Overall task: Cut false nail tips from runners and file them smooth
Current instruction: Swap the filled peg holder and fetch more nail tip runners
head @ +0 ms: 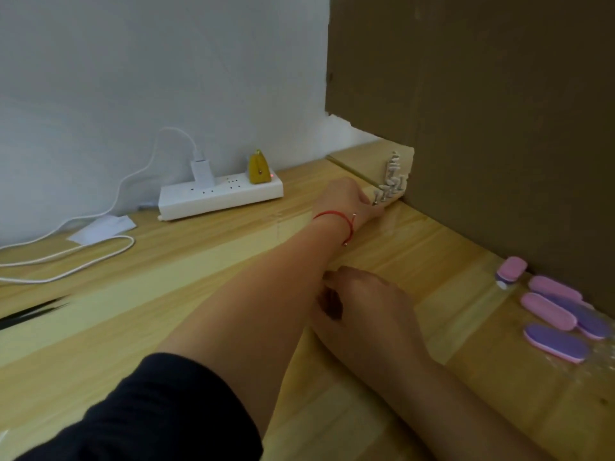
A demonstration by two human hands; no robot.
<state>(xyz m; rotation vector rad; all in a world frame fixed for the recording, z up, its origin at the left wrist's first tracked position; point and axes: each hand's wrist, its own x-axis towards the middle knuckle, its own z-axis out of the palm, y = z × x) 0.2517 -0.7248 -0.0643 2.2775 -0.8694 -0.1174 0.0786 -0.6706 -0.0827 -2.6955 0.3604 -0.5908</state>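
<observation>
Sleeve: a dark sleeve (149, 410) covers the left upper arm at the nearest edge; the forearm beyond it is bare.
Right hand: the right hand (366, 304) rests on the wooden table (199, 277), fingers bent in toward the left forearm and just beside it. A dark patch lies under the palm, so I cannot tell whether it holds anything.
Nail files: pink and purple nail files (548, 311) lie in a loose row to the right of the right hand, near the foot of the cardboard, with a small pink buffer block (512, 268) just beyond them.
Black tool: a black pointed tool (33, 311), blurred, lies well to the left of both hands.
Bracelet: a red string bracelet (336, 219) circles the left wrist.
Left hand: the left hand (346, 197) is stretched far forward, back toward the camera and fingers hidden behind it — I cannot tell whether they are closed on anything.
Nail tips: the runner of false nail tips (392, 179) stands tilted at the far side of the left hand, its lower end touching the hand, close against the cardboard panel (499, 128).
Power strip: a white power strip (219, 194) lies left of the left hand by the wall — a white charger (201, 169) with a cable (83, 254) and a small yellow bag-shaped object (259, 168) are on it.
Paper: a white slip (100, 227) lies left of the strip.
</observation>
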